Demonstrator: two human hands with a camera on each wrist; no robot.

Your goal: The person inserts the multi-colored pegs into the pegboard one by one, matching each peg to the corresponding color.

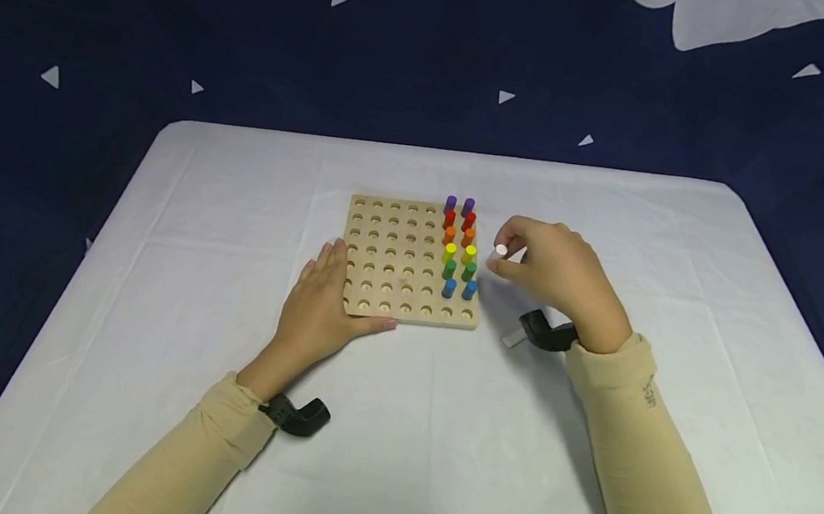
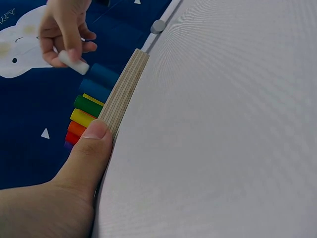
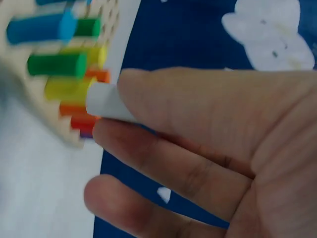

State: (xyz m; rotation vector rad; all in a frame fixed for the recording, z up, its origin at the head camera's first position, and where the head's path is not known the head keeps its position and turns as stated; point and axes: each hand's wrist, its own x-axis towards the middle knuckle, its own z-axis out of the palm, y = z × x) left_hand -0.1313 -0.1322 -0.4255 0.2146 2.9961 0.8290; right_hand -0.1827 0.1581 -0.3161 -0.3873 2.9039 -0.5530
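Observation:
My right hand (image 1: 558,264) pinches a white peg (image 3: 106,100) between thumb and forefinger, just right of a wooden pegboard (image 1: 381,244). The peg is off the board, beside the yellow pegs (image 1: 468,255). My left hand (image 1: 311,313) rests against the board's near left corner, its fingers straight along the left side and its thumb (image 2: 89,148) along the front edge. Two columns of upright pegs fill most of the board's right side: purple, red, orange, yellow, green and blue (image 1: 470,290) from back to front. The front-row holes below the blue pegs hold nothing.
A second white peg (image 1: 514,338) lies on the white tablecloth (image 1: 391,456) under my right wrist. Black wrist cameras (image 1: 299,417) stick out from both wrists. Behind the table's far edge hangs a dark blue cloth (image 1: 416,73) with white shapes.

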